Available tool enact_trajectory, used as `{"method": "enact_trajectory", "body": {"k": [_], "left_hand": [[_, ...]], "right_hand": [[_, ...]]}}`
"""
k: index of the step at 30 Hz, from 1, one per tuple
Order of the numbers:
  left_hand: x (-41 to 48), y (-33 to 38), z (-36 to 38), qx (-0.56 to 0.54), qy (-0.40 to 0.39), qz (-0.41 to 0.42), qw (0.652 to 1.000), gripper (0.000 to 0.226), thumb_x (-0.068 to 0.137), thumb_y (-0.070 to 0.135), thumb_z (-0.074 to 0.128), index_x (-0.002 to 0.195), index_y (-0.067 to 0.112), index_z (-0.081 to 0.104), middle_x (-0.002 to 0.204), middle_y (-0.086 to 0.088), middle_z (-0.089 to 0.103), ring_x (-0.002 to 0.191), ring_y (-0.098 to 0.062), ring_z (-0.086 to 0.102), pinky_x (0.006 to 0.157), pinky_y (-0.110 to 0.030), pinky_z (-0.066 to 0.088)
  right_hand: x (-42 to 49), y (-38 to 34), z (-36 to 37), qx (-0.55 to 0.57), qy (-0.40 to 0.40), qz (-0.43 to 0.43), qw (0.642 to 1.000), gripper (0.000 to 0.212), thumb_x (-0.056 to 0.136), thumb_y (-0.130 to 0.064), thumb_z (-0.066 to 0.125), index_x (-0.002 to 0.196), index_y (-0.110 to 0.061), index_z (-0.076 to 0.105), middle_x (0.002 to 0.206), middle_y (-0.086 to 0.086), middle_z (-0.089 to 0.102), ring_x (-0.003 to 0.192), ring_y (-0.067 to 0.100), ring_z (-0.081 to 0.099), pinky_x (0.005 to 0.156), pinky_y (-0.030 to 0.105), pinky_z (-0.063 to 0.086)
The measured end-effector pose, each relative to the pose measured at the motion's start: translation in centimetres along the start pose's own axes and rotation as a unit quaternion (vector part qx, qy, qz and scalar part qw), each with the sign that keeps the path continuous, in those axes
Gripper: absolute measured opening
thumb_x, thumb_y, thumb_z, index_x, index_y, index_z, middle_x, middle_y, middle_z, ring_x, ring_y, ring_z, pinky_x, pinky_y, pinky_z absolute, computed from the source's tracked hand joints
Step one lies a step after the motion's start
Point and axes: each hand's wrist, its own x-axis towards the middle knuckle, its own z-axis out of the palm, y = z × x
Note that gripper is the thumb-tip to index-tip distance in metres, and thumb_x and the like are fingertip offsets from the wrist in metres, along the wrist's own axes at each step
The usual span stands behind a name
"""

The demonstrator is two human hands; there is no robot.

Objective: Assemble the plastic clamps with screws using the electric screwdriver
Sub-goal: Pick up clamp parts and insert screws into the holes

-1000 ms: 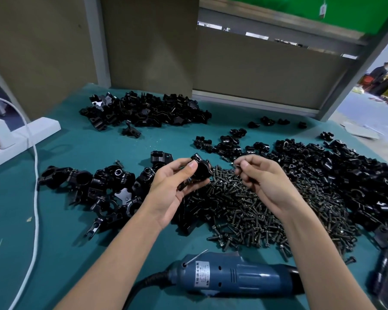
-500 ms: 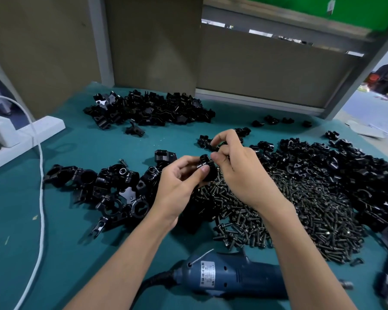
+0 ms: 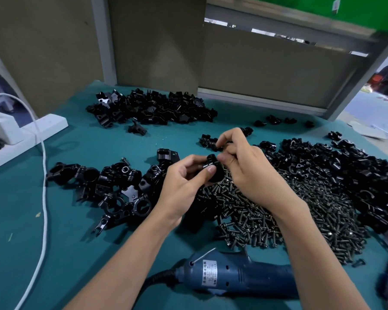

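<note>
My left hand grips a black plastic clamp above the screw pile. My right hand has its fingertips curled against the top of that clamp; the screw between them is mostly hidden. A heap of dark screws spreads over the green mat under and right of my hands. The blue electric screwdriver lies on its side near the front edge, below my forearms, with nobody holding it.
Assembled clamps are piled at the left, loose clamp parts at the back and more parts at the right. A white cable runs from a white power strip down the left side. Cardboard walls stand behind.
My right hand moved left from over the screw pile to meet the clamp in my left hand, and its fingers now work at the clamp's top. The screwdriver has not moved.
</note>
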Motion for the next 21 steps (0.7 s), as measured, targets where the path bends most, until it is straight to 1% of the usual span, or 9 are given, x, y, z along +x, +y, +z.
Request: {"method": "enact_trajectory", "body": {"k": [4, 6, 9, 11, 13, 15, 17, 19, 21], "left_hand": [[0.0, -0.1, 0.0, -0.019, 0.004, -0.015, 1.000, 0.029, 0.072, 0.023, 0.070, 0.098, 0.010, 0.065, 0.086, -0.005, 0.070, 0.084, -0.014, 0.070, 0.081, -0.035, 0.060], [0.1, -0.1, -0.1, -0.018, 0.004, -0.016, 1.000, 0.026, 0.075, 0.020, 0.071, 0.098, 0.010, 0.065, 0.088, -0.007, 0.070, 0.084, -0.015, 0.070, 0.078, -0.032, 0.060], [0.1, -0.2, -0.1, -0.001, 0.004, -0.011, 1.000, 0.015, 0.085, 0.006, 0.069, 0.099, 0.011, 0.066, 0.087, -0.003, 0.072, 0.084, -0.015, 0.070, 0.074, -0.025, 0.058], [0.1, -0.3, -0.2, 0.025, 0.007, -0.001, 1.000, 0.015, 0.087, 0.002, 0.067, 0.101, 0.010, 0.066, 0.090, -0.006, 0.072, 0.086, -0.015, 0.070, 0.074, -0.023, 0.056], [0.1, -0.4, -0.3, 0.044, 0.010, 0.005, 0.999, 0.016, 0.088, 0.001, 0.067, 0.104, 0.004, 0.066, 0.094, -0.010, 0.073, 0.087, -0.016, 0.070, 0.075, -0.023, 0.056], [0.1, -0.5, -0.4, 0.052, 0.012, 0.002, 0.999, 0.017, 0.089, 0.002, 0.067, 0.106, 0.002, 0.066, 0.098, -0.015, 0.072, 0.090, -0.020, 0.070, 0.078, -0.026, 0.057], [0.0, -0.5, -0.4, 0.051, 0.013, -0.002, 0.999, 0.016, 0.090, 0.003, 0.066, 0.106, 0.002, 0.066, 0.100, -0.016, 0.072, 0.091, -0.021, 0.071, 0.079, -0.028, 0.058], [0.0, -0.3, -0.5, 0.018, -0.003, -0.013, 1.000, 0.016, 0.089, 0.010, 0.066, 0.104, 0.004, 0.067, 0.098, -0.012, 0.074, 0.093, -0.020, 0.071, 0.082, -0.031, 0.059], [-0.1, 0.0, -0.5, -0.060, -0.026, -0.044, 0.997, 0.024, 0.084, 0.018, 0.064, 0.103, 0.003, 0.066, 0.098, -0.010, 0.074, 0.095, -0.021, 0.071, 0.083, -0.033, 0.059]], "right_hand": [[0.0, 0.0, -0.2, -0.007, -0.016, -0.008, 1.000, 0.015, 0.100, -0.008, 0.047, 0.107, -0.020, 0.040, 0.071, 0.010, 0.053, 0.064, 0.017, 0.046, 0.060, 0.031, 0.036], [-0.1, 0.1, -0.1, -0.002, -0.015, -0.013, 1.000, 0.016, 0.100, -0.007, 0.047, 0.107, -0.020, 0.040, 0.071, 0.008, 0.053, 0.065, 0.017, 0.046, 0.061, 0.029, 0.037], [-0.1, 0.2, 0.1, 0.009, 0.005, -0.018, 1.000, 0.018, 0.100, -0.006, 0.048, 0.105, -0.021, 0.040, 0.069, 0.003, 0.054, 0.067, 0.014, 0.048, 0.061, 0.023, 0.038], [-0.1, 0.1, 0.4, 0.003, 0.005, -0.014, 1.000, 0.018, 0.099, -0.007, 0.048, 0.105, -0.022, 0.039, 0.068, 0.002, 0.054, 0.067, 0.013, 0.048, 0.061, 0.023, 0.037], [-0.1, 0.2, 0.7, -0.019, -0.007, -0.010, 1.000, 0.017, 0.100, -0.010, 0.049, 0.106, -0.022, 0.039, 0.067, -0.003, 0.051, 0.068, 0.011, 0.048, 0.061, 0.023, 0.038], [0.0, 0.2, 0.9, -0.048, -0.019, -0.006, 0.999, 0.013, 0.100, -0.017, 0.048, 0.109, -0.022, 0.040, 0.064, -0.006, 0.048, 0.064, 0.010, 0.047, 0.058, 0.026, 0.038], [0.1, 0.3, 0.8, -0.084, -0.031, 0.008, 0.996, 0.018, 0.101, -0.029, 0.047, 0.116, -0.022, 0.041, 0.063, -0.005, 0.052, 0.061, 0.011, 0.049, 0.058, 0.033, 0.040], [0.4, 0.1, 0.5, -0.111, -0.037, 0.027, 0.993, 0.033, 0.099, -0.043, 0.044, 0.124, -0.023, 0.038, 0.064, -0.001, 0.057, 0.060, 0.014, 0.051, 0.059, 0.036, 0.042], [0.6, 0.0, 0.1, -0.079, -0.023, 0.063, 0.995, 0.057, 0.089, -0.063, 0.036, 0.128, -0.022, 0.038, 0.068, 0.004, 0.060, 0.058, 0.011, 0.052, 0.059, 0.029, 0.041]]}}
